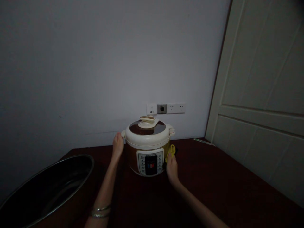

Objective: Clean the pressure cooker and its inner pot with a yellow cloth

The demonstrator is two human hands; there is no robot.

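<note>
An electric pressure cooker [148, 142] stands upright on the dark red tabletop, its cream lid on and its control panel facing me. My left hand [118, 146] is closed on the cream side handle [123, 134] at the cooker's left. Low on the right side, my right hand [172, 164] holds a yellow cloth [173, 150] against the brown body. Part of the cloth is hidden behind my fingers. On top of the lid sits a cream and brown knob [147, 119].
A large dark basin [52, 190] with a shiny rim fills the lower left. Behind the cooker, wall sockets [175, 108] and a grey plate are set in the pale wall [106, 63]. A panelled door [261, 79] stands along the right side of the table [213, 171].
</note>
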